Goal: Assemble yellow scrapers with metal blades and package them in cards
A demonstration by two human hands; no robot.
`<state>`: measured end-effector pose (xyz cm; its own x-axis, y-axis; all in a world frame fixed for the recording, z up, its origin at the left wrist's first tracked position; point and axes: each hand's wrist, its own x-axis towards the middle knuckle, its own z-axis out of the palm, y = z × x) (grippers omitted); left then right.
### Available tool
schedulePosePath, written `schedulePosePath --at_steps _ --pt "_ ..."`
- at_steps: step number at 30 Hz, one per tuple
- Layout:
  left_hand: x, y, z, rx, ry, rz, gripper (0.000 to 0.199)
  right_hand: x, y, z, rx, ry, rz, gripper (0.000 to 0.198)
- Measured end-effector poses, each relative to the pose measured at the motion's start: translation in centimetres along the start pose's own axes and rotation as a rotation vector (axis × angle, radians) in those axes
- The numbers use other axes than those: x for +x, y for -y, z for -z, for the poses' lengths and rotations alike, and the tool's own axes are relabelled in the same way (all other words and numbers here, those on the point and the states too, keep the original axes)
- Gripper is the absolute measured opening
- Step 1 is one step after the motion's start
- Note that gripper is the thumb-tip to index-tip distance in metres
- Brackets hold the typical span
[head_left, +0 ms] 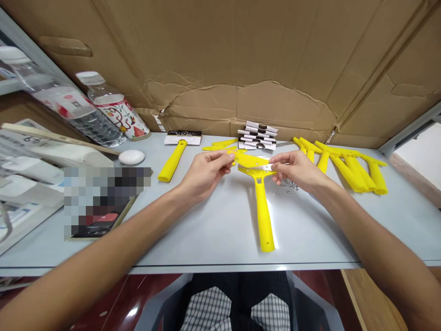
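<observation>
In the head view a yellow scraper handle lies on the table, its wide head pointing away from me. Just above that head is a flat yellow cover plate, with a thin metal strip along its lower edge. My left hand is closed, pinching the plate's left end between thumb and fingers. At the other side my right hand pinches the right end of the metal strip; its fingertips partly hide that end. Small metal screws lie in a loose pile beneath the right hand.
Several yellow handles lie at the right. Behind my hands sit stacked black-and-white packets and yellow plates. A carded scraper, a white oval object and bottles are leftward. Cardboard walls the back.
</observation>
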<state>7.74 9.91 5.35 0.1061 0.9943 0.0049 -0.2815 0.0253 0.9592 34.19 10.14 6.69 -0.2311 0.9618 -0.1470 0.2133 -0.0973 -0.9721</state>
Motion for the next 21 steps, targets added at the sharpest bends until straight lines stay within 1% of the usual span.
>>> schedulePosePath --at_steps 3,7,9,11,14,18,21 --pt "-0.4 0.1 -0.4 0.009 -0.038 0.02 0.035 -0.2 0.4 -0.1 -0.017 -0.004 -0.013 0.01" --pt "-1.0 0.4 -1.0 0.179 -0.079 -0.036 0.031 -0.3 0.5 -0.1 -0.029 0.002 -0.014 0.013" --pt "-1.3 0.4 -1.1 0.256 -0.11 -0.068 0.032 -0.3 0.3 0.0 -0.028 0.006 -0.008 0.013" --pt "-1.3 0.4 -1.2 0.288 -0.116 -0.062 0.035 -0.2 0.2 0.1 -0.022 0.01 -0.003 0.013" --pt "-1.2 0.8 -1.0 0.2 -0.08 0.003 0.033 -0.1 -0.1 0.2 0.0 0.014 0.007 0.013" --pt "-0.8 1.5 -0.8 0.018 -0.007 0.147 0.025 0.0 -0.2 0.1 0.009 0.022 -0.001 0.013" --pt "-0.8 1.5 -0.8 0.003 -0.01 0.22 0.029 -0.1 0.0 0.0 0.044 0.028 0.012 0.017"
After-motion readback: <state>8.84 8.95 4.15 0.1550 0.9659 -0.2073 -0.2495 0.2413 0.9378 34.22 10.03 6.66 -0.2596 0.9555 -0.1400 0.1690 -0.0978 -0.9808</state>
